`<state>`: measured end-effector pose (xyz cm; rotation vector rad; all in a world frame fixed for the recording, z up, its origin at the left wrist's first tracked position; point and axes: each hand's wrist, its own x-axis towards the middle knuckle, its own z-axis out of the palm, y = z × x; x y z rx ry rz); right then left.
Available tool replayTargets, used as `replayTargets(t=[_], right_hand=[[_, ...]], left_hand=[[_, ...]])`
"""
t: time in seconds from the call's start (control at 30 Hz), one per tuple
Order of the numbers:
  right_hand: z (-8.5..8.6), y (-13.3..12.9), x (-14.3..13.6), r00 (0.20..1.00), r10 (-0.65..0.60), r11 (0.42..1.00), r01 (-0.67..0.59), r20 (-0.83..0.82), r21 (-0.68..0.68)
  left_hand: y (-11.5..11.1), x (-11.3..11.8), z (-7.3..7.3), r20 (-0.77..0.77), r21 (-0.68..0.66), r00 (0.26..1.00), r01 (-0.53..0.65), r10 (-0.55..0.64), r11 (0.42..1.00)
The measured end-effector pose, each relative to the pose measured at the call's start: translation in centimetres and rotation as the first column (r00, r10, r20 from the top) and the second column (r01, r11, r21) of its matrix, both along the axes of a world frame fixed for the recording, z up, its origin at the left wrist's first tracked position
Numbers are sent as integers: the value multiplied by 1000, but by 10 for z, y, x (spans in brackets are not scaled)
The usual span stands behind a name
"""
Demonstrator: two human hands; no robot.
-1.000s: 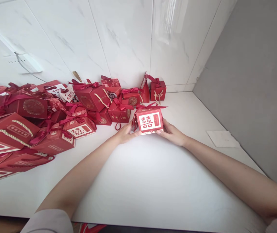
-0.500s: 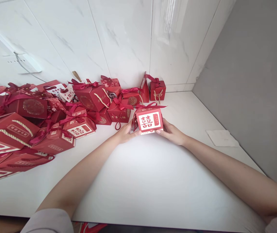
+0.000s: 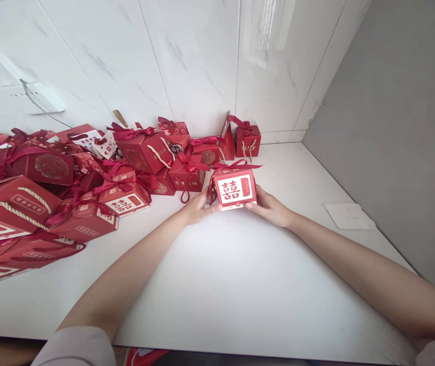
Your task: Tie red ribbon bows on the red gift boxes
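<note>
One box [image 3: 235, 187] is held out at arm's length over the table [image 3: 221, 284], near the right-hand part of the heap of boxes [image 3: 88, 223]. The left hand [image 3: 197, 209] has its left side and the right hand [image 3: 273, 207] its right, each curved partway open to the box's width, thumbs at the lower front edge; most fingers are hidden from me. Whether its base touches the table, I can't tell. To handle it well, I'd keep the pressure even and light, since card walls probably dent easily. Holding low is sensible: it leaves the bow [image 3: 236, 165] on top uncrushed. The cord [image 3: 212, 188] by the left hand deserves care, as fingers might snag it.
</note>
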<state>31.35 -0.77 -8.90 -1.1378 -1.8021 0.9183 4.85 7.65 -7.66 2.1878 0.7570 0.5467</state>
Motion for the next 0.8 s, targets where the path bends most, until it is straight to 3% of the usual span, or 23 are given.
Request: replayTargets(t=[0.43,0.57,0.67,0.8], right_hand=[[1,-1,-1,1000,8,1000,-8,-12,-4],[-3,0,1,998,44,999,-43,-51,17],[-8,-2,1,989,92,994,-84,-116,76],[-8,-8,-8,953,144,989,-135,-265,51]], left_hand=[[0,0,2,-29,32,1000,7,-6,999],[-1,-3,1,-11,-15,1000,-24,24,1000],[-2,-3,-5,140,-124,988,-49,67,991],[-6,6,-13,444,-384,880,19,167,923]])
